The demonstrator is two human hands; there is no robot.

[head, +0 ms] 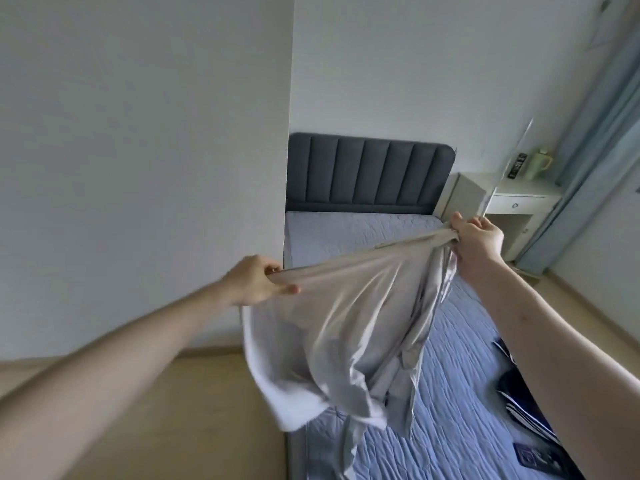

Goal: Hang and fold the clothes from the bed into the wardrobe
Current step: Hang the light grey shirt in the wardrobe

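Pale grey-beige garment (346,323) hangs mid-frame, stretched between both hands above the near edge of the bed (467,393). Left hand (256,284) pinches one end of the top hem, fingers curled tight; right hand (479,237) bunches the other end in a closed fist. Lower folds dangle loose, some trailing toward the mattress at bottom centre.

Risks, as judged: thin slippery cloth could slide from the left pinch; trailing tails may snag the bed's corner or drag across the dark clothes (526,403) lying at lower right.

Room to move: wood floor (207,410) open at lower left; white wall (138,150) close on the left. Farther off, headboard (367,171), nightstand (512,199) and curtain (588,150) crowd the upper right. Wardrobe not in view.
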